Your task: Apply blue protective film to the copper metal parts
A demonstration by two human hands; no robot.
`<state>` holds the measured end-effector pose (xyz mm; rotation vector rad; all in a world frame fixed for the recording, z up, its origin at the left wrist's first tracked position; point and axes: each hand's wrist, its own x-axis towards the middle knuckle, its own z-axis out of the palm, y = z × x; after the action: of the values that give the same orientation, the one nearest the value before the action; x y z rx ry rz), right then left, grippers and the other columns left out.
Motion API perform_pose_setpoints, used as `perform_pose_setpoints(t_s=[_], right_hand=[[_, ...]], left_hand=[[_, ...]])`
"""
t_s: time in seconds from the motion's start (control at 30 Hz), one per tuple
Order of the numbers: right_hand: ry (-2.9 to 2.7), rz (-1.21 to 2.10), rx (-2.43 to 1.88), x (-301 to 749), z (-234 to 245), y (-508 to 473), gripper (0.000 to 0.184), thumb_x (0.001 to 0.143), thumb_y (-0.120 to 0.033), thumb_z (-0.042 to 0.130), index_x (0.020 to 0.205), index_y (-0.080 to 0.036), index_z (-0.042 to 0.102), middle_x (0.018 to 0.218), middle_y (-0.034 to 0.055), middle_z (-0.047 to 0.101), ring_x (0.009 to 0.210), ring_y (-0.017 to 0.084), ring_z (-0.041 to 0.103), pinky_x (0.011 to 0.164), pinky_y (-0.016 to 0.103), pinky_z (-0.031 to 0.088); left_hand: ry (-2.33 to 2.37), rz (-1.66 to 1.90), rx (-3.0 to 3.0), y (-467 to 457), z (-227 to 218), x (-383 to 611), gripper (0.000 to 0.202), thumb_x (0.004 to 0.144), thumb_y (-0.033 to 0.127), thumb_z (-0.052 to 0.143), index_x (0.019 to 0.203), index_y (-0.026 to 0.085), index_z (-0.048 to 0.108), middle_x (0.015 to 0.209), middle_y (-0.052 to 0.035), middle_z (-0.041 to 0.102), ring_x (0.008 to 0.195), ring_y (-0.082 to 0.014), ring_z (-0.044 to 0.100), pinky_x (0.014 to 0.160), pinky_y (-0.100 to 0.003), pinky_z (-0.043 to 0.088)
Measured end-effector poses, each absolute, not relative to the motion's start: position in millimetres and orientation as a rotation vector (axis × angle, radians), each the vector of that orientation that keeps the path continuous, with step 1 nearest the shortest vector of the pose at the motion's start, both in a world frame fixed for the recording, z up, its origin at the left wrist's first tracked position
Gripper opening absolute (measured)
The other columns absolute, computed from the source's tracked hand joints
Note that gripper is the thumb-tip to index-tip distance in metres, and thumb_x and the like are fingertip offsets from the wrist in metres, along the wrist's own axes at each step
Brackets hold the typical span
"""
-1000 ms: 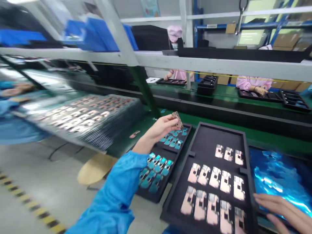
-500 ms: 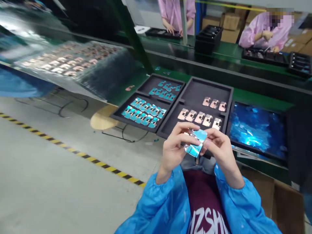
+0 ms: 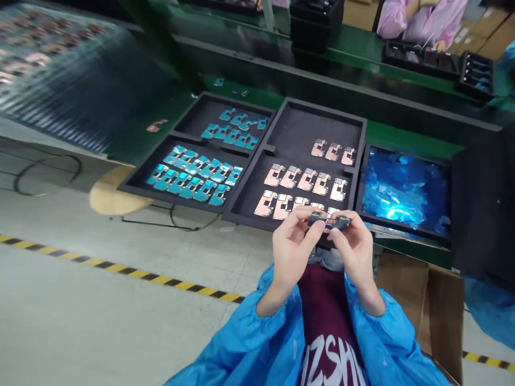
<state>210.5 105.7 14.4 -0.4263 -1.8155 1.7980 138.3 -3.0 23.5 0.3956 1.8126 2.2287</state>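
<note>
Both hands hold a small cut-out metal plate (image 3: 341, 222) in front of my chest, its dark side towards me. My left hand (image 3: 290, 244) pinches its left end between thumb and fingers. At the other end, my right hand (image 3: 356, 241) grips it the same way. The fingers hide part of the plate. Just beyond them, a black tray (image 3: 317, 120) holds rows of copper-coloured plates (image 3: 308, 179). Left of it, a second black tray (image 3: 139, 185) carries plates covered with teal film (image 3: 191, 182).
Blue film pieces (image 3: 402, 187) fill a black tray on the right. A wooden stool seat (image 3: 116, 190) is under the bench's left part. One loose copper plate (image 3: 156, 126) lies on the green bench. Across it, a person in pink (image 3: 422, 21) works. A cardboard box (image 3: 402, 284) stands below right.
The plate in my hands showed a shiny teal face and now shows a dark side. My thumbs now lie along its near edge. The view has shifted down and to the right.
</note>
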Motion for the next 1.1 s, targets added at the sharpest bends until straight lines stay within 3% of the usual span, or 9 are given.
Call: perform_pose_setpoints(t_s=[0.07,0.17,0.37,0.53,0.77,0.9,1.0,1.1], right_hand=[[-1.929,1.609,-0.416,214.7,13.8,116.4,0.018,0.103,-0.034,0.070,0.118,-0.024,0.069,0.113,0.0070,0.073,0.099,0.020,0.073,0.080,0.032,0.065],[-2.082,1.324,-0.364,217.0,18.8,137.9,0.033,0.102,-0.028,0.071,0.134,-0.026,0.070,0.119,0.0094,0.072,0.103,0.023,0.072,0.081,0.035,0.065],[-2.232,1.409,-0.273,213.1,25.1,162.9,0.010,0.103,-0.027,0.072,0.108,-0.025,0.080,0.103,0.0062,0.077,0.092,0.021,0.074,0.075,0.034,0.064],[-2.130,1.416,-0.417,213.9,17.3,156.8,0.010,0.102,-0.028,0.074,0.108,-0.025,0.081,0.107,0.0068,0.079,0.098,0.022,0.076,0.080,0.035,0.066],[-2.087,1.447,-0.470,217.5,22.2,150.8,0.008,0.102,-0.029,0.076,0.101,-0.024,0.081,0.097,0.0048,0.079,0.087,0.020,0.076,0.075,0.033,0.066],[-2.110,1.395,-0.496,216.9,18.8,151.1,0.018,0.107,-0.031,0.067,0.098,-0.023,0.080,0.096,0.0056,0.080,0.083,0.020,0.075,0.077,0.035,0.067],[-2.170,1.238,-0.447,216.8,15.1,152.3,0.020,0.110,-0.027,0.061,0.104,-0.024,0.080,0.101,0.0062,0.080,0.092,0.021,0.076,0.083,0.036,0.067],[-2.191,0.959,-0.365,218.6,13.5,153.7,0.019,0.106,-0.021,0.067,0.119,-0.028,0.080,0.117,0.0082,0.079,0.110,0.024,0.075,0.091,0.041,0.066]], left_hand=[[1.800,2.119,0.397,1.9,25.8,131.3,0.014,0.093,0.035,0.082,0.097,0.022,0.079,0.098,-0.0051,0.077,0.095,-0.0222,0.075,0.090,-0.033,0.063],[1.788,1.899,0.490,4.5,26.9,121.0,0.011,0.093,0.030,0.080,0.099,0.022,0.079,0.096,-0.0042,0.076,0.089,-0.0206,0.073,0.084,-0.030,0.062],[1.760,1.776,0.633,10.4,26.3,116.3,0.007,0.095,0.025,0.076,0.097,0.022,0.081,0.097,-0.0055,0.071,0.094,-0.0207,0.070,0.083,-0.028,0.060],[1.754,1.855,0.535,12.8,23.3,121.8,0.006,0.095,0.025,0.077,0.095,0.021,0.082,0.097,-0.0055,0.071,0.093,-0.0200,0.071,0.084,-0.028,0.064],[1.740,1.846,0.588,7.6,26.3,117.2,0.010,0.096,0.027,0.078,0.096,0.023,0.087,0.096,-0.0059,0.074,0.091,-0.0203,0.072,0.081,-0.029,0.065],[1.698,1.766,0.617,6.1,28.2,111.3,0.013,0.096,0.030,0.078,0.092,0.022,0.088,0.095,-0.0075,0.077,0.093,-0.0226,0.074,0.085,-0.032,0.065],[1.600,1.761,0.500,6.7,24.0,112.4,0.013,0.091,0.034,0.084,0.096,0.023,0.089,0.100,-0.0077,0.079,0.098,-0.0245,0.077,0.090,-0.035,0.067],[1.557,1.790,0.351,7.4,18.4,115.3,0.027,0.084,0.037,0.092,0.106,0.023,0.089,0.110,-0.0083,0.081,0.101,-0.0261,0.079,0.098,-0.042,0.068]])
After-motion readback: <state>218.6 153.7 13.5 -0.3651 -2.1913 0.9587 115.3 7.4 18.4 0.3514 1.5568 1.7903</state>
